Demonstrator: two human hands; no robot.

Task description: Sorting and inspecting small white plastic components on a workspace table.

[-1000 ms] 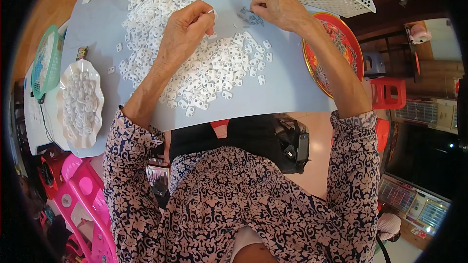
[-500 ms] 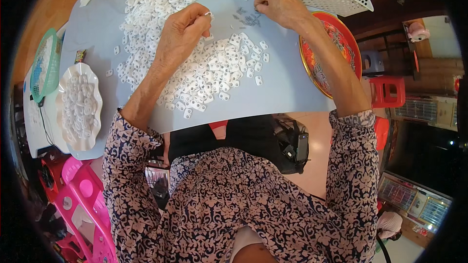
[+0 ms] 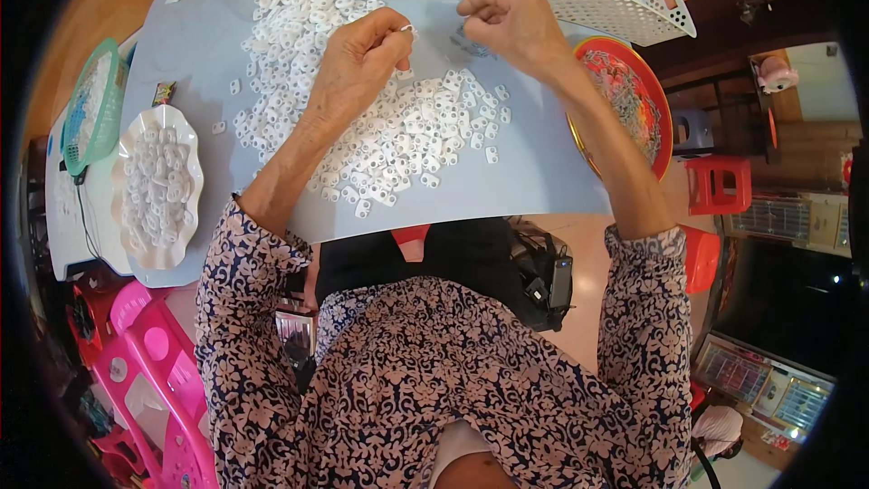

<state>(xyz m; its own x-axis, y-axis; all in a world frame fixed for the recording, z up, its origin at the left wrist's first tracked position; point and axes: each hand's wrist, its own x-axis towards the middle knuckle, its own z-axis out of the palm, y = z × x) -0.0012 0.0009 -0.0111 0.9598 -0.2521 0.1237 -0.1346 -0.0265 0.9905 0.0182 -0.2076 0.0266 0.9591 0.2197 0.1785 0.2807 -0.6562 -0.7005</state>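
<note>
White pieces (image 3: 398,140) litter table (image 3: 543,172), stool (image 3: 720,186) rightward; left hand (image 3: 367,54) pinches one; right hand (image 3: 520,32) half-curled, hold unclear.

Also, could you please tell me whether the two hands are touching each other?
No, the left hand and the right hand are apart, with the blue-grey tabletop showing between them.

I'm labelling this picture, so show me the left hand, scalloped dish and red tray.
Left hand (image 3: 358,62), head view, back of hand.
Scalloped dish (image 3: 161,259), head view, lower rim.
Red tray (image 3: 663,101), head view, right wall.
</note>
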